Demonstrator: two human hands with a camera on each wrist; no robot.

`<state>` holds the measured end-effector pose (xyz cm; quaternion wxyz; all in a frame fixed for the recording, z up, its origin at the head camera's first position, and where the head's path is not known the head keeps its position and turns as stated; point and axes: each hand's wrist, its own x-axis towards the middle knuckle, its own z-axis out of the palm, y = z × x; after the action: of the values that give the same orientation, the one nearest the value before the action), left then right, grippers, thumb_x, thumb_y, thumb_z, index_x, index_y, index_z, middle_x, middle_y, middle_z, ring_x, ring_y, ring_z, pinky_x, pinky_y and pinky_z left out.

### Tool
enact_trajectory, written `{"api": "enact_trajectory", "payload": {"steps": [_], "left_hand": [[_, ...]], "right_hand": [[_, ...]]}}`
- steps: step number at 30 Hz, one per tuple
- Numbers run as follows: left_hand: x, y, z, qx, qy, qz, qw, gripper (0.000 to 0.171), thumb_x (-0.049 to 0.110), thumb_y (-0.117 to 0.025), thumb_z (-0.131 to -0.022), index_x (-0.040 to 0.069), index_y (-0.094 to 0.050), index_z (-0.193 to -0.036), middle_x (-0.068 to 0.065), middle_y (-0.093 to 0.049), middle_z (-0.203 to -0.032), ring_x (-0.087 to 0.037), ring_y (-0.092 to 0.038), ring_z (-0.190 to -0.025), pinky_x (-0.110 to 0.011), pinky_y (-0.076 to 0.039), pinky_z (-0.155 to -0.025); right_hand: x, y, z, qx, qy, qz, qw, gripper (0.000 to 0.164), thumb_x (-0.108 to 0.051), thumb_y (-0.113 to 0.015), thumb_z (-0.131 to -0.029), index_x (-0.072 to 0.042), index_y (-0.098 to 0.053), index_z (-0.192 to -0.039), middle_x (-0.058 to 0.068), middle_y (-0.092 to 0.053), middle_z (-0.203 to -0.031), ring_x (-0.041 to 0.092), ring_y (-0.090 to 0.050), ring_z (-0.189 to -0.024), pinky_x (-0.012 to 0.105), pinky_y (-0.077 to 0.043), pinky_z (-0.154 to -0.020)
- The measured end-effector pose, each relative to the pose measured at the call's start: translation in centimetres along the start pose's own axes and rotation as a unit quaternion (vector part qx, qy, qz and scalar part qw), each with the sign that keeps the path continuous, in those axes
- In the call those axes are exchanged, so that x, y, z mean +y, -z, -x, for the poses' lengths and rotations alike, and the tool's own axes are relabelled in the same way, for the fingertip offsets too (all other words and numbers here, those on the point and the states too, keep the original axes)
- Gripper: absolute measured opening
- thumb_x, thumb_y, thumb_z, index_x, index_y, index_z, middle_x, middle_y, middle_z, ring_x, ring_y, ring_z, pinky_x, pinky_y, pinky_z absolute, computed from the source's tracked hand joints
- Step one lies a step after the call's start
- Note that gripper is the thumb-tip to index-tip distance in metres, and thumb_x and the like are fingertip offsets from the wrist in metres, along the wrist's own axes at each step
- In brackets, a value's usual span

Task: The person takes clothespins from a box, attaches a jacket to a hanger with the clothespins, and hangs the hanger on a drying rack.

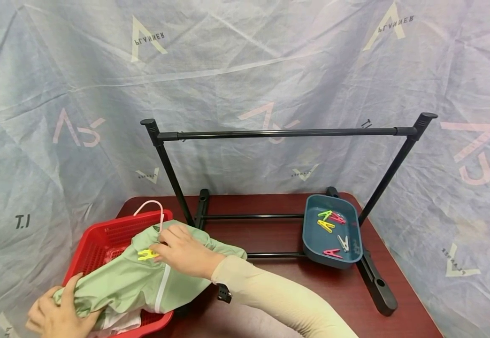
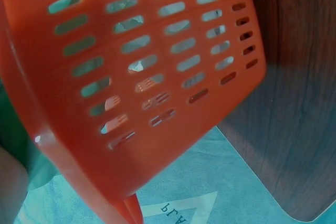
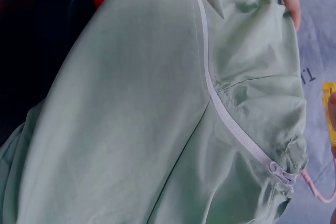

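A light green jacket (image 1: pixel 139 277) with a white zipper (image 3: pixel 231 121) lies draped over the red basket (image 1: pixel 85 241). A pink hanger hook (image 1: pixel 149 203) rises from its collar. My right hand (image 1: pixel 186 251), above the collar, pinches a yellow clothespin (image 1: pixel 146 254); the clothespin (image 3: pixel 329 111) also shows at the right edge of the right wrist view. At the basket's near left, my left hand (image 1: pixel 61 312) grips the edge of the jacket, thumb on one side and fingers on the other. The left wrist view shows mostly the slotted basket wall (image 2: pixel 152 72).
A black rack (image 1: pixel 287 133) stands on the dark red table (image 1: pixel 270 291), its top bar crossing behind my hands. At right, a blue tray (image 1: pixel 321 244) holds several coloured clothespins (image 1: pixel 326 225). White cloth (image 1: pixel 120 319) shows in the basket under the jacket.
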<state>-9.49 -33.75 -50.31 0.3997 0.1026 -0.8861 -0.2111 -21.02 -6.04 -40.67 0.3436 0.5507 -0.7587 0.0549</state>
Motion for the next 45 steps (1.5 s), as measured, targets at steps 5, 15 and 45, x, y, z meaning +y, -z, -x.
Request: {"api": "enact_trajectory", "payload": {"steps": [5,15,45], "left_hand": [[0.0,-0.1,0.0,0.009,-0.002,0.002,1.0,0.105,0.098,-0.026,-0.067,0.019,-0.046,-0.132,-0.031,-0.031,-0.117,-0.06,-0.023,-0.107,-0.07,-0.014,-0.081],[0.2,0.3,-0.2,-0.006,-0.01,0.008,0.9999,0.112,0.101,-0.026,-0.062,0.015,-0.046,-0.131,-0.033,-0.029,-0.116,-0.062,-0.021,-0.104,-0.07,-0.013,-0.078],[0.1,0.1,-0.3,0.015,-0.032,0.016,0.9993,0.104,0.097,-0.027,-0.069,0.016,-0.048,-0.131,-0.033,-0.032,-0.117,-0.061,-0.023,-0.104,-0.07,-0.014,-0.079]], "right_hand": [[-0.1,-0.1,-0.4,-0.001,-0.006,0.01,1.0,0.029,-0.038,-0.063,-0.097,-0.018,-0.069,-0.118,-0.005,-0.051,-0.097,0.012,-0.042,-0.091,0.027,-0.033,-0.093],[-0.3,-0.4,-1.0,0.025,-0.01,0.046,0.999,0.025,-0.04,-0.061,-0.098,-0.022,-0.07,-0.113,-0.007,-0.05,-0.094,0.012,-0.044,-0.094,0.03,-0.033,-0.094],[-0.7,-1.5,-1.9,-0.006,-0.028,0.049,0.998,0.025,-0.04,-0.059,-0.099,-0.023,-0.067,-0.115,-0.007,-0.048,-0.095,0.011,-0.044,-0.094,0.029,-0.03,-0.089]]}}
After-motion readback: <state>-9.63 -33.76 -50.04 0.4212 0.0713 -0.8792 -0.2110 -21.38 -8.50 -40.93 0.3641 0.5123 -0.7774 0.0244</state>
